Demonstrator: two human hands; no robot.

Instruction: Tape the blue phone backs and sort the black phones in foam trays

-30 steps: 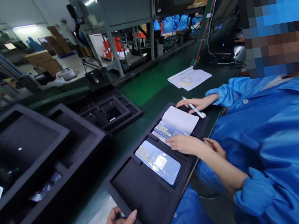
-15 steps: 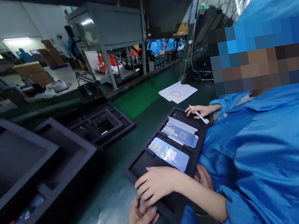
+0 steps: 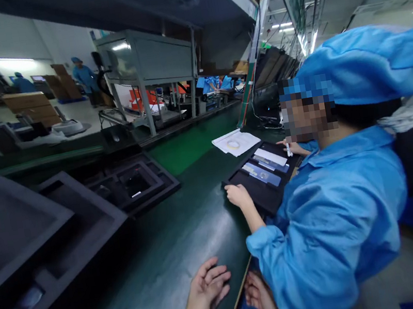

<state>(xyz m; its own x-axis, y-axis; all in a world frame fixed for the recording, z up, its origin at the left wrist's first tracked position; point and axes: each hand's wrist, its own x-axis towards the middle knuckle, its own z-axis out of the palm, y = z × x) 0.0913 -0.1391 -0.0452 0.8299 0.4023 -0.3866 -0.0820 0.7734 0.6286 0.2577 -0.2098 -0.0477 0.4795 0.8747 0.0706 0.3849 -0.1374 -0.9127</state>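
A long green bench (image 3: 190,225), metal cabinet (image 3: 166,59) and blue-capped workers (image 3: 331,228) show a factory.

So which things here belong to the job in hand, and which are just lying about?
Likely in the job:
black tray, gripped by the co-worker's left hand
nearer blue phone in it
farther blue phone, with a white sheet
white pen at the co-worker's right hand

Seemingly lying about:
papers on the green bench
pale ring on them
foam trays at the left

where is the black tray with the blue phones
Right of centre in the head view, the black tray is at the edge of the green bench, before the co-worker, beside the white papers.
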